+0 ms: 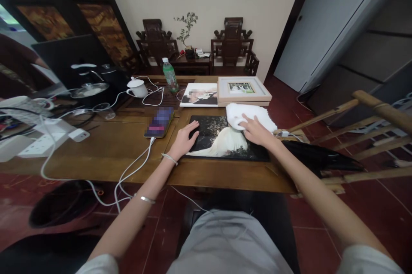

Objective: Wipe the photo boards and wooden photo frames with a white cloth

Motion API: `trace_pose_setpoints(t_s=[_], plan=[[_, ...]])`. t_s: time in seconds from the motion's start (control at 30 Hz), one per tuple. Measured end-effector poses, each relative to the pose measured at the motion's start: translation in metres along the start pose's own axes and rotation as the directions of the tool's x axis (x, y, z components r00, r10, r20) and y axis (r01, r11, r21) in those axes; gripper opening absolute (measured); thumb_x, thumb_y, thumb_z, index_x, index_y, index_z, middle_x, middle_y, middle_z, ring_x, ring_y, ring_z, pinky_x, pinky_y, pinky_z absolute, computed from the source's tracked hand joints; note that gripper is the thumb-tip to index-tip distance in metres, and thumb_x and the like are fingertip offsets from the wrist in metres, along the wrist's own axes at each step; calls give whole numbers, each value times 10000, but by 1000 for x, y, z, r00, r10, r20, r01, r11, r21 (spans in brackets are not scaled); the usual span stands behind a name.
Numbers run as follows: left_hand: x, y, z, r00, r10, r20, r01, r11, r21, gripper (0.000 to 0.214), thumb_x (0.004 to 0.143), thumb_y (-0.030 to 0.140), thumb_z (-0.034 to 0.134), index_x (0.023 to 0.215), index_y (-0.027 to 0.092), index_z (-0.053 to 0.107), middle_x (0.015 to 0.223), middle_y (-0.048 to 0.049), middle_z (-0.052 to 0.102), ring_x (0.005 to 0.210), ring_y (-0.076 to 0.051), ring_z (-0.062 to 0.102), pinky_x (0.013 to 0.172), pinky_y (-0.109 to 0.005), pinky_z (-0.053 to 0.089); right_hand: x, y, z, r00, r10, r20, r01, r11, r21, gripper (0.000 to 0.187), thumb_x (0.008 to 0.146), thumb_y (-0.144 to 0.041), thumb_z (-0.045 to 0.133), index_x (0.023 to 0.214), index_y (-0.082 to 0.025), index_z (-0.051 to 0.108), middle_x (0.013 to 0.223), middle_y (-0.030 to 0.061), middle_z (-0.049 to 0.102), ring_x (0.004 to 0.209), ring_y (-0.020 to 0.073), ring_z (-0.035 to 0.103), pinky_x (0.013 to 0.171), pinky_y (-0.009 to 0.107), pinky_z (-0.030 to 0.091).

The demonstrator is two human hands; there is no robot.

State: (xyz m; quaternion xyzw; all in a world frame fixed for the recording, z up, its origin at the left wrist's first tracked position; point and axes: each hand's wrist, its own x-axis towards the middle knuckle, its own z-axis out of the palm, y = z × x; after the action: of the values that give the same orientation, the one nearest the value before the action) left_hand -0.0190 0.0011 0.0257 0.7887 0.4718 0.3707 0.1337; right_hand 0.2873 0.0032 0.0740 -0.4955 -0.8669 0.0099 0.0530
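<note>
A dark photo panel (219,143) showing a white gown lies flat on the wooden table in front of me. My left hand (184,138) rests on its left edge, fingers stretched out, holding nothing. Over its upper right corner is a folded fluffy white cloth (254,113). My right hand (256,130) grips the near side of this cloth, its fingers pressing on it; part of the grip is hidden. Just behind the cloth lies a light wood picture frame (267,97) around a small photo. A white-edged photo panel (199,95) adjoins that frame on the left.
Left of the panel, a phone (160,123) charges on a white cable. A green-labelled bottle (170,75), a lidded white cup (137,87), a clear cup (106,111) and a power strip (48,136) stand farther left. A wooden chair (380,106) is at the right.
</note>
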Motion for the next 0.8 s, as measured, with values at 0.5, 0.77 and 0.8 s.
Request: trace_pose_setpoints(t_s=[0.5, 0.77, 0.8], plan=[[1, -4, 7, 998, -48, -46, 46, 998, -47, 326, 884, 290, 499, 1136, 164, 662, 1306, -97, 610, 1276, -244, 518, 1119, -450, 372, -116, -92, -3, 988, -152, -12, 152, 986, 72, 431, 646, 5, 452, 972, -170, 674, 1498, 113, 388, 1428, 381, 174, 1070, 728, 184], [4, -6, 4, 999, -35, -34, 32, 997, -70, 344, 879, 271, 516, 1186, 171, 634, 1307, -100, 610, 1272, -225, 522, 1115, -442, 373, -50, -32, -7, 981, -192, -30, 194, 976, 97, 333, 801, -117, 477, 1081, -162, 652, 1460, 171, 429, 1405, 311, 287, 1100, 662, 175], [5, -6, 3, 999, -38, -36, 35, 997, -74, 336, 876, 266, 521, 1178, 179, 639, 1303, -93, 613, 1267, -222, 528, 1112, -440, 377, -34, -19, -5, 983, -176, -44, 179, 980, 82, 305, 848, -164, 468, 1092, -152, 649, 1452, 184, 435, 1406, 308, 288, 1101, 659, 170]])
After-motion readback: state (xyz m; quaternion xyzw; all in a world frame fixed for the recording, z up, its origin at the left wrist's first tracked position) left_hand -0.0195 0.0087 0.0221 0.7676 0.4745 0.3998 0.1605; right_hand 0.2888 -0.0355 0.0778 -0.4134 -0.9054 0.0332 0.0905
